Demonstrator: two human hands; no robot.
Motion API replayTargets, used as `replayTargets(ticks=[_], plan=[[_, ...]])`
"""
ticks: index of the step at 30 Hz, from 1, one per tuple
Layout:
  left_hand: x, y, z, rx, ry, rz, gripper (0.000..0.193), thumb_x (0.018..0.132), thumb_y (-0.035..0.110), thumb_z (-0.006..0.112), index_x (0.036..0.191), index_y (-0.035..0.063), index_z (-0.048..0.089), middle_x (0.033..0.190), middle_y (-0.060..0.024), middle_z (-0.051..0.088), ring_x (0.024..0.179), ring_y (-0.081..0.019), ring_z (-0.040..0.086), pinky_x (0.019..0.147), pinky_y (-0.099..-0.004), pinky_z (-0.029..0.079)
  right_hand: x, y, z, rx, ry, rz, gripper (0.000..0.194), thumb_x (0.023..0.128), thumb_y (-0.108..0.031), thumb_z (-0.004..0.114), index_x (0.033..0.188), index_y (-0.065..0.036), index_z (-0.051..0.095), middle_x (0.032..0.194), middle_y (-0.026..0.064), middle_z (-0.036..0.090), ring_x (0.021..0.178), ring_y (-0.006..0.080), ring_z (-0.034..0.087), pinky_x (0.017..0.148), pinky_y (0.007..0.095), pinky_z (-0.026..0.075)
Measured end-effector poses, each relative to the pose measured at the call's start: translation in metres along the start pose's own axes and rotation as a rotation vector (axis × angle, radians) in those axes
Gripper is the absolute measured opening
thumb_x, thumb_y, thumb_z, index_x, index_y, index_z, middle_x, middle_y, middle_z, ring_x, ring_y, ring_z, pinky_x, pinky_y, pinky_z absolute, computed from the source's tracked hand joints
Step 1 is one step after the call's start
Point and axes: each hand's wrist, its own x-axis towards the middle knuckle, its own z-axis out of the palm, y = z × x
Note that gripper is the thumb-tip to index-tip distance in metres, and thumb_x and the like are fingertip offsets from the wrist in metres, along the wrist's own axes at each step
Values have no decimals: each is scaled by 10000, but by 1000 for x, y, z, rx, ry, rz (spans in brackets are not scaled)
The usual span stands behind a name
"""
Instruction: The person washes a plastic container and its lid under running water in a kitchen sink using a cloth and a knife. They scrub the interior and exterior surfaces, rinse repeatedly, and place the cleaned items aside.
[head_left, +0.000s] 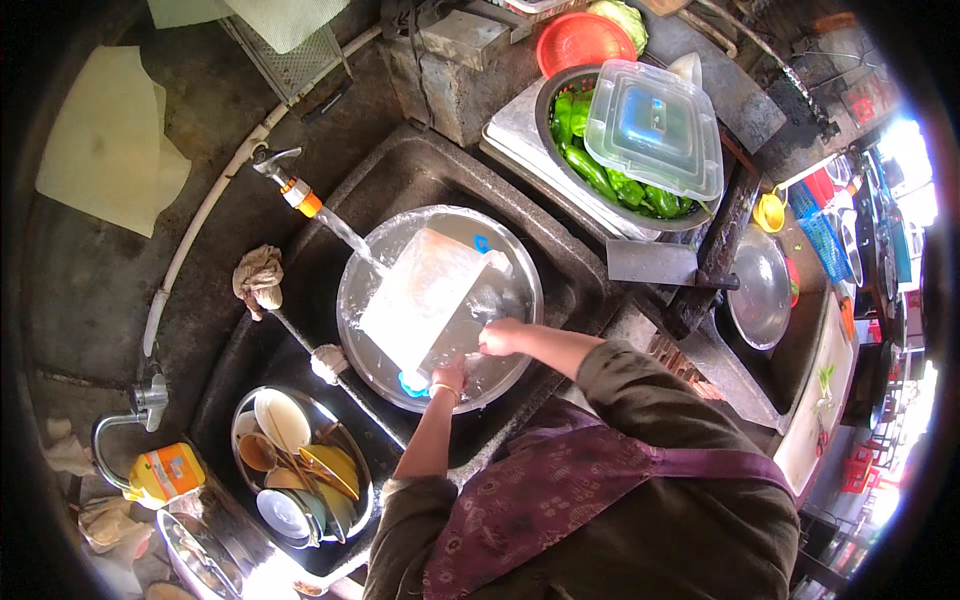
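A large metal basin (517, 255) of water sits in the stone sink, with a whitish, translucent plastic container (420, 292) tilted inside it. Water runs from the tap (300, 196) into the basin. My left hand (450, 379) is low in the basin, beside the container's lower edge and a blue piece (413, 383); its fingertips are hard to make out. With its fingers curled, my right hand (501, 337) is over the basin's right part, close to the water; whether it grips something there is unclear.
Left of the basin, a metal bowl (365, 517) holds dishes and chopsticks. Green peppers fill a colander (551, 120) at upper right, partly under a clear plastic lid (652, 127). A cleaver (651, 262) lies near my right arm. A cloth-wrapped rod (300, 334) crosses the sink.
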Motion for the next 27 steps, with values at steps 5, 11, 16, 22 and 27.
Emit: replayTargets(ticks=[5, 11, 16, 22, 27], plan=[[-41, 57, -29, -148, 428, 243, 311, 907, 277, 454, 812, 4, 570, 668, -114, 582, 607, -218, 561, 566, -352, 437, -22, 19, -50, 263, -238, -152, 140, 718, -81, 516, 668, -38, 640, 480, 75, 506, 445, 163, 494, 424, 305, 419], [-78, 115, -72, 52, 558, 808, 220, 810, 99, 543, 995, -18, 533, 916, -177, 564, 807, -336, 547, 718, -402, 448, -127, -13, -125, -558, 650, -475, 45, 695, -150, 575, 694, -139, 618, 576, -14, 518, 590, 153, 541, 635, 343, 415], [-99, 126, -126, 427, 691, 523, 738, 686, 184, 668, 1289, -31, 299, 1249, -238, 362, 1121, -408, 371, 1000, -484, 242, -231, -11, -213, -909, 1015, -68, 61, 715, -164, 563, 660, -140, 551, 553, -19, 402, 516, 150, 435, 536, 313, 368], [-68, 67, -112, 315, 524, 221, 615, 752, 150, 601, 1314, 138, 352, 1322, -203, 304, 1153, -363, 409, 923, -389, 403, -277, 77, -290, -848, 1262, 412, 404, 662, -9, 561, 1056, -81, 612, 745, 100, 514, 744, 263, 500, 674, 375, 416], [-70, 71, -113, 341, 461, 144, 626, 729, 118, 568, 1310, 239, 367, 1311, -164, 337, 993, -344, 538, 781, -388, 487, -257, 115, -300, -718, 1065, 783, 322, 739, -76, 544, 1054, -81, 609, 932, 101, 559, 938, 279, 525, 794, 370, 435]])
